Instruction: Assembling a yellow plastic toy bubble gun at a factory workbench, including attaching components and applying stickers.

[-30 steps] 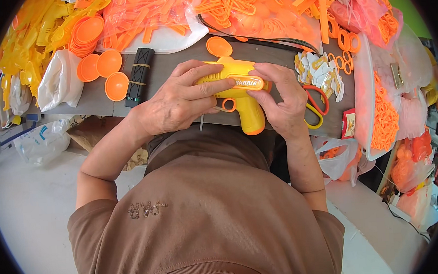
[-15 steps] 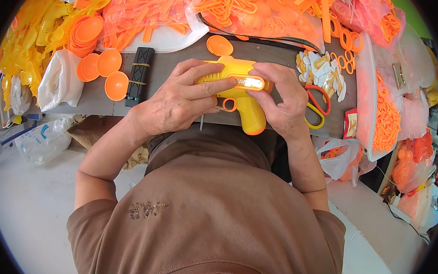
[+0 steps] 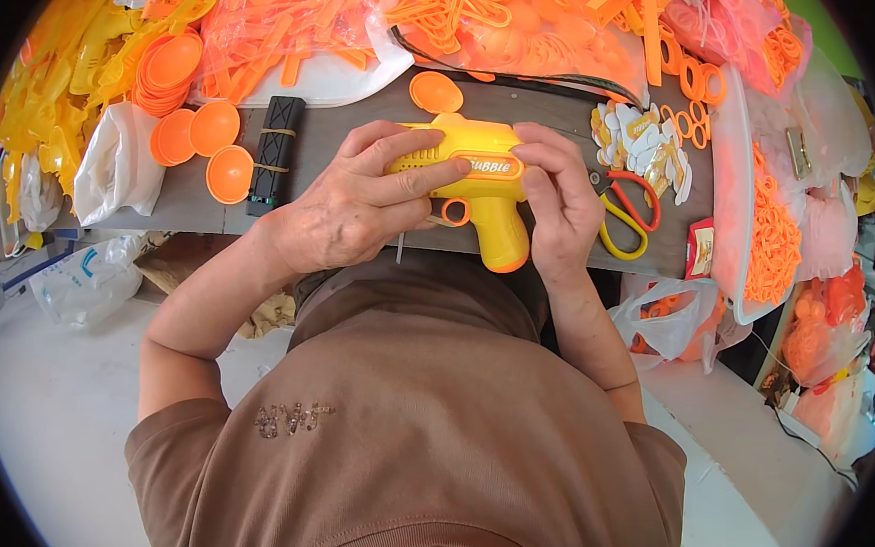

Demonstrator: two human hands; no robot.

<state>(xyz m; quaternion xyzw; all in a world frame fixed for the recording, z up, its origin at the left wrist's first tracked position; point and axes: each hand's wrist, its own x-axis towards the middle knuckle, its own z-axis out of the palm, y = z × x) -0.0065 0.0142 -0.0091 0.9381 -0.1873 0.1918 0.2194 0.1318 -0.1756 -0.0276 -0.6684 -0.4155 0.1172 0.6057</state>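
Both hands (image 3: 354, 213) (image 3: 559, 206) grip a glossy yellow pistol-shaped plastic toy (image 3: 477, 186).

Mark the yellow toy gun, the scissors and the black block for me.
yellow toy gun (image 3: 500, 232): head view, on its handle below the orange trigger.
scissors (image 3: 627, 224): head view, on the yellow and red finger loops.
black block (image 3: 275, 151): head view, on the middle of its top face.

Glossy yellow plastic toy gun (image 3: 472, 176) (orange trim) over a matt grey tabletop (image 3: 348, 124).
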